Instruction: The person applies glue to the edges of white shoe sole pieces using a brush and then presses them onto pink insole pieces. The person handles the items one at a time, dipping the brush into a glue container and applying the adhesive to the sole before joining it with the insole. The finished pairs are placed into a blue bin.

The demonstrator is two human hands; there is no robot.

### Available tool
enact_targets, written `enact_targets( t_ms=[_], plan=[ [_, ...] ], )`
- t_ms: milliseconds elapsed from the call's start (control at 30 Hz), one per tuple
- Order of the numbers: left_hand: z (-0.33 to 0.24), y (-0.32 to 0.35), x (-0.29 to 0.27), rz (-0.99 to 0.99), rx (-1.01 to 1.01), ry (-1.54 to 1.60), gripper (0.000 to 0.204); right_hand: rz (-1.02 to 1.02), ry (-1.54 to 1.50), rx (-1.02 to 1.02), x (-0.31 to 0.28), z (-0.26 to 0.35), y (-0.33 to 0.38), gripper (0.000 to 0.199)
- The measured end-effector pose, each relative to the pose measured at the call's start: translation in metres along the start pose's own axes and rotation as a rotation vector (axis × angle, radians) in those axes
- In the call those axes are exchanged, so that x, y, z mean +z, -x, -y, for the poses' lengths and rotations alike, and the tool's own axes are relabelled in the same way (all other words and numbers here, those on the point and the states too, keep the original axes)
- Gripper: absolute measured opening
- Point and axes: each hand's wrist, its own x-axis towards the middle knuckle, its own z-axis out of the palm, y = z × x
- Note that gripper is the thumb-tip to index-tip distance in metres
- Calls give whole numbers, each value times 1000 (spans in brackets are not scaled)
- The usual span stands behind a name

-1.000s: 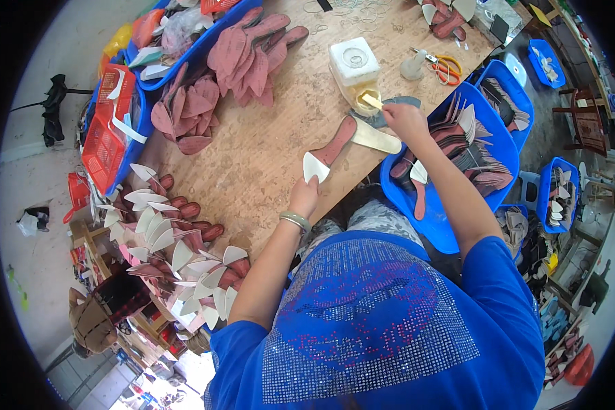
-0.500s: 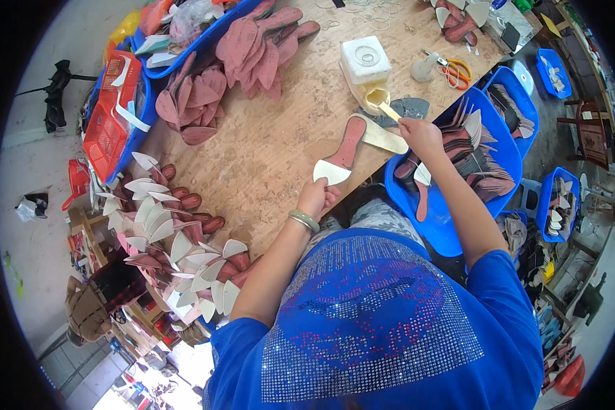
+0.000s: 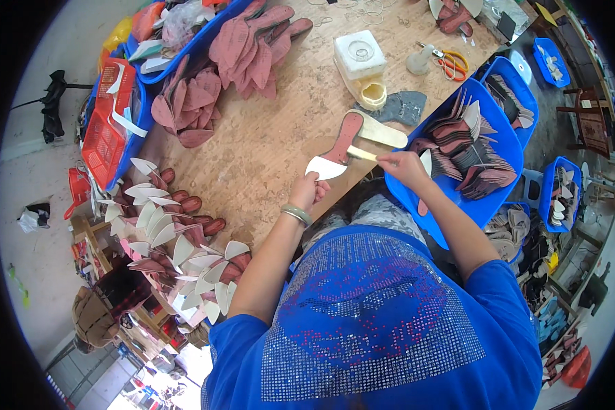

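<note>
My left hand (image 3: 309,190) pinches the white end of a reddish insole (image 3: 346,135) lying near the table's front edge. My right hand (image 3: 406,169) is closed round a pale, flat brush-like stick (image 3: 363,154), whose tip meets the right side of the insole. Beneath and beside the insole lies a cream, sole-shaped piece (image 3: 384,133). Just beyond stands a small pot with a pale, crusted rim (image 3: 373,94), against a white block-like container (image 3: 359,58). A dark grey flat piece (image 3: 403,107) rests to the right of the pot.
A blue basin (image 3: 509,154) of stacked insoles stands at my right. Piles of reddish insoles (image 3: 253,51) lie at the far left, and several white-tipped ones (image 3: 158,222) line the left edge. Orange-handled scissors (image 3: 454,65) and a small bottle (image 3: 419,61) sit at the far right.
My right hand has brought the stick from the pot's mouth toward me and left, onto the insole. My left hand still holds the white end, shifted slightly.
</note>
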Motion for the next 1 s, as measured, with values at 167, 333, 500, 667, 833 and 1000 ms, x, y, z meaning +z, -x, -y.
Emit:
enact_targets(
  t_ms=[167, 333, 500, 667, 833, 1000],
  plan=[
    [-1, -3, -3, -17, 25, -66, 25, -79, 80, 61, -13, -5, -32, 21],
    [-7, 2, 0, -1, 77, -147, 21, -171, 293, -66, -26, -6, -73, 21],
    [-7, 4, 6, 14, 87, -187, 19, -98, 425, -125, -20, 3, -102, 20],
    [-5, 4, 10, -19, 81, -173, 20, -44, 344, -228, -7, 22, -86, 18],
    [-1, 1, 12, -44, 87, -157, 25, -24, 252, -318, 15, 30, -46, 19],
    [-1, 6, 19, -38, 129, -201, 23, 45, -254, -109, 60, 46, -34, 20]
  ],
)
